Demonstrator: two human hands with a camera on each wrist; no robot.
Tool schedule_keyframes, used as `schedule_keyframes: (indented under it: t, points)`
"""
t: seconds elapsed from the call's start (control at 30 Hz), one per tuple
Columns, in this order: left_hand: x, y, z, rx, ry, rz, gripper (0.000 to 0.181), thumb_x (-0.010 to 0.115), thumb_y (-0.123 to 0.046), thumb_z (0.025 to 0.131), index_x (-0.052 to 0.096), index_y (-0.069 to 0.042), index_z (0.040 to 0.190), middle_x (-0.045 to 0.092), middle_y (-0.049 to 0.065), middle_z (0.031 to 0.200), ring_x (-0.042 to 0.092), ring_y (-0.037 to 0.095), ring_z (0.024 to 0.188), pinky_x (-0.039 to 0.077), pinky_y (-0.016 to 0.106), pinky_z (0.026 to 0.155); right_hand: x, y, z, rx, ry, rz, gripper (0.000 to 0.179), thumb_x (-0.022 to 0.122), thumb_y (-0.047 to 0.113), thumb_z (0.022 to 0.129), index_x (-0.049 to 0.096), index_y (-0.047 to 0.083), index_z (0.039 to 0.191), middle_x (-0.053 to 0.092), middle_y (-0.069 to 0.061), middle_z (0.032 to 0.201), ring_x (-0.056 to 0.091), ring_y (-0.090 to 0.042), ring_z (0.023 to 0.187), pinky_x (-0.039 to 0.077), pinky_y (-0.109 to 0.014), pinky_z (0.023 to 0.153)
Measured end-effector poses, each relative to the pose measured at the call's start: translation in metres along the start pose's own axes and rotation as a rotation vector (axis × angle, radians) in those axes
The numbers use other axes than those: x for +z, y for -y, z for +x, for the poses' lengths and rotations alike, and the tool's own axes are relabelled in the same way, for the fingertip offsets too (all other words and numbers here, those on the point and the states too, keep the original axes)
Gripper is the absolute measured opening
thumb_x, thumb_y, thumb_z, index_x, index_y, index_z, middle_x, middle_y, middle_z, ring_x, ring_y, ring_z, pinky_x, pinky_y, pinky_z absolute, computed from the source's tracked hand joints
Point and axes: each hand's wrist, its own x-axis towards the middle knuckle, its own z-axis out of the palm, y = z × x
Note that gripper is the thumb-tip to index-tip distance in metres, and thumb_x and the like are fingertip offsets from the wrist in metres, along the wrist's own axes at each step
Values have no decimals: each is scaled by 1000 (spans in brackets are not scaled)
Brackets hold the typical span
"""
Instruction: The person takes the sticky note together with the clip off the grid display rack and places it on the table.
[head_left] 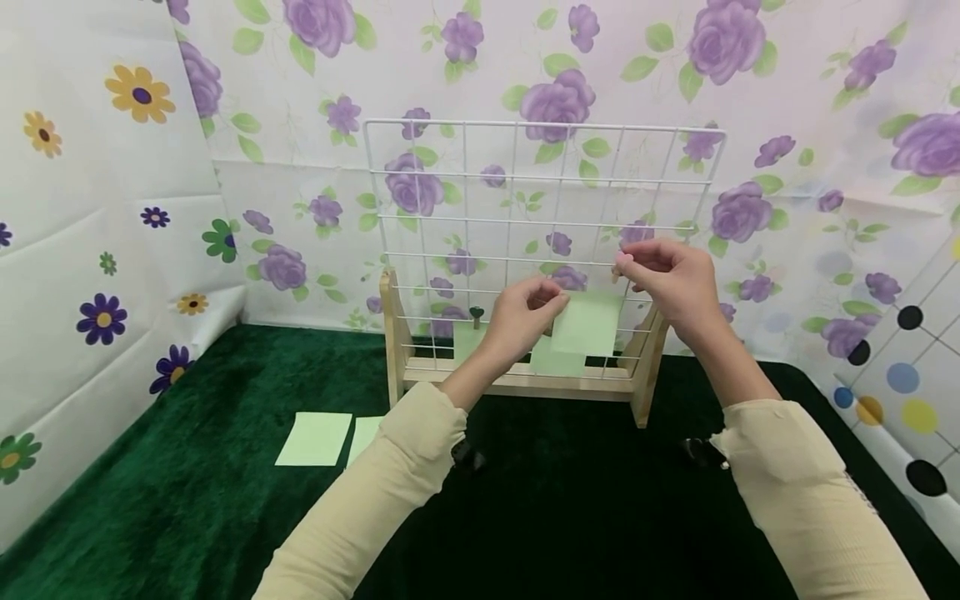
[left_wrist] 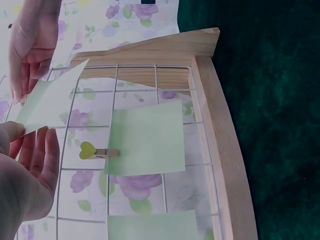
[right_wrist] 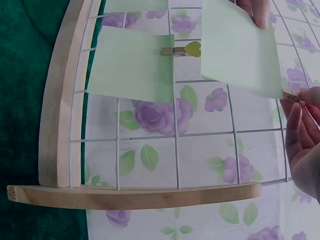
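My left hand [head_left: 521,315] pinches a pale green square of paper [head_left: 588,323] by its left edge, in front of a white wire grid [head_left: 544,126]. At the paper's upper right, my right hand [head_left: 673,282] pinches a small wooden clothespin [right_wrist: 291,96] between thumb and fingers. In the right wrist view the clothespin is right at the paper's corner. Lower on the grid hangs another green paper [left_wrist: 147,142], held by a clothespin with a yellow-green heart [left_wrist: 88,150]. A further green paper [head_left: 467,340] hangs to its left under a dark green heart clothespin [head_left: 476,315].
The grid stands in a wooden base [head_left: 517,383] on a dark green cloth [head_left: 187,467]. Two loose green papers, one a full square [head_left: 315,439] and one partly behind the left sleeve [head_left: 364,434], lie at left. Flowered sheeting [head_left: 300,200] rises behind.
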Motion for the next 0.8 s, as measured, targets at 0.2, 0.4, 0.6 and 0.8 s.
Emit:
schedule_keyframes:
  t: [0.2, 0.4, 0.6, 0.8]
  points:
    - [-9, 2, -10, -67, 17, -18, 15, 64, -12, 94, 66, 0, 103, 67, 10, 96, 61, 18, 85, 54, 30, 70, -4, -5, -6, -13, 26, 2, 30, 69, 22, 91, 68, -5, 105, 69, 5, 88, 63, -9, 73, 52, -21, 64]
    - [-25, 11, -23, -71, -2, 69, 21, 63, -13, 94, 67, -3, 113, 68, 9, 102, 61, 20, 93, 49, 33, 80, -9, -12, -14, 4, 73, -27, 29, 68, 20, 92, 67, -5, 107, 70, 5, 84, 64, -9, 73, 53, -23, 64]
    - [-44, 23, -37, -107, -13, 93, 17, 62, -17, 96, 69, -4, 104, 67, 6, 96, 59, 19, 86, 49, 34, 76, -18, -22, -23, 14, 126, -49, 30, 69, 17, 91, 66, -6, 111, 70, 6, 87, 65, -7, 75, 53, -23, 66]
    - [-63, 35, -61, -159, 11, 159, 19, 61, -19, 97, 71, -5, 105, 68, 5, 103, 60, 20, 97, 49, 38, 84, -29, -39, -37, 36, 172, -104, 31, 69, 20, 92, 67, -3, 112, 69, -1, 98, 66, -11, 80, 54, -24, 66]
